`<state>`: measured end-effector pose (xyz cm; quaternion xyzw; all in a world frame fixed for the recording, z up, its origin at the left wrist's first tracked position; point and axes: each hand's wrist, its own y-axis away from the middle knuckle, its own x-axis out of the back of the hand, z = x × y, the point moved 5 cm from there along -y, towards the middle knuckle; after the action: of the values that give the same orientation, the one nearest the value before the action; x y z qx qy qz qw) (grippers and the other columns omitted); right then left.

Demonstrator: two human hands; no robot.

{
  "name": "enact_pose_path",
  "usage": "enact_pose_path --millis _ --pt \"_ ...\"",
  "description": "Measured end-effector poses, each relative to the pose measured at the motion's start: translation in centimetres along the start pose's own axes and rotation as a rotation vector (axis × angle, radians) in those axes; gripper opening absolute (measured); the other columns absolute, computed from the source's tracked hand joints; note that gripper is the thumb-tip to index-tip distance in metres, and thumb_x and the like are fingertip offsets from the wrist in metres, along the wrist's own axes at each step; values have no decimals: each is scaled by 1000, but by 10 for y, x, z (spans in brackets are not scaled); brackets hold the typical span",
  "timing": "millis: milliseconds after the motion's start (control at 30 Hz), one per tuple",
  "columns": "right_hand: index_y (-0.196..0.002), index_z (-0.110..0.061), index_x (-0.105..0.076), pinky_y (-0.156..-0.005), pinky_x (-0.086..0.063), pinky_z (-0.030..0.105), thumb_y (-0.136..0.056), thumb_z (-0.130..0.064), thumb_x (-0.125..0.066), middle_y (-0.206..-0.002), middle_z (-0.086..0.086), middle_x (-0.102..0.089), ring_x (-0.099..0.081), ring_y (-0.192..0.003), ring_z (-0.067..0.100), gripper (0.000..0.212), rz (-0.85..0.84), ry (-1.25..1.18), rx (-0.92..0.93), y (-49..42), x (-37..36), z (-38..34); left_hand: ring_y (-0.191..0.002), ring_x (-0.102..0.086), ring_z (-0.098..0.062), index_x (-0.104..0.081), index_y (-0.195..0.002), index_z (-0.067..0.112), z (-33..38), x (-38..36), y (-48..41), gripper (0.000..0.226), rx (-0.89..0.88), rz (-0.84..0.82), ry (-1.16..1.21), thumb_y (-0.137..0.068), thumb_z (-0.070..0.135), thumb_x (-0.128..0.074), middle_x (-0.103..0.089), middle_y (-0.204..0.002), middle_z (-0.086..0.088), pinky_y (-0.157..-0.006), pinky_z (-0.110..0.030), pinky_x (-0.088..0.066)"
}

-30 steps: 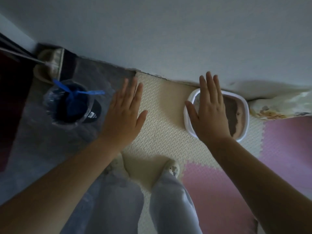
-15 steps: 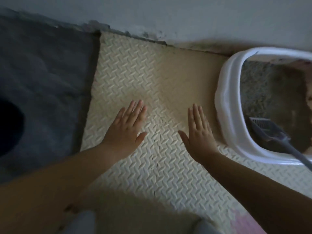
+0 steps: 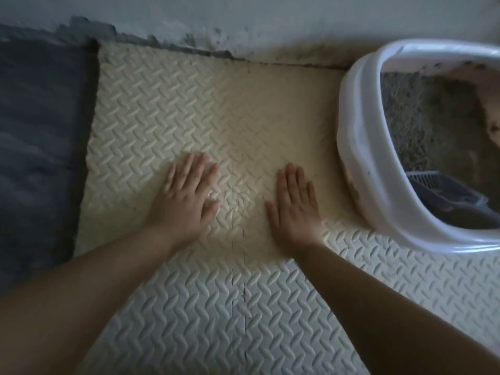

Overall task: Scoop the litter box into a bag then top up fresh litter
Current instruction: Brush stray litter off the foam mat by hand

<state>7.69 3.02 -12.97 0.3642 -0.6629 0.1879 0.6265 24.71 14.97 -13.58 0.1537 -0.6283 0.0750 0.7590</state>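
A white litter box stands at the right against the wall, holding grey litter. A grey slotted scoop lies inside it at the near side. My left hand and my right hand lie flat, palms down and fingers straight, over the cream foam mat left of the box. Neither hand holds anything. No bag is in view.
A dark grey floor borders the mat on the left. A pale wall with a stained lower edge runs along the far side. A seam in the mat runs between my forearms.
The view dropped from standing height close to the floor. My hands came down from mid-air to the mat. The bin with the blue bag left the view, and the scoop became visible.
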Motion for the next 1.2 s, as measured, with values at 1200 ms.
enact_pose_path --millis 1200 --pt "-151 -9 4 -118 8 37 -98 -47 -19 -158 7 11 17 -145 19 69 -17 -14 -22 71 -10 22 -147 -3 -27 -12 -151 12 51 -16 21 70 -276 -1 -62 -94 51 -20 -8 -160 -10 -118 -47 -2"
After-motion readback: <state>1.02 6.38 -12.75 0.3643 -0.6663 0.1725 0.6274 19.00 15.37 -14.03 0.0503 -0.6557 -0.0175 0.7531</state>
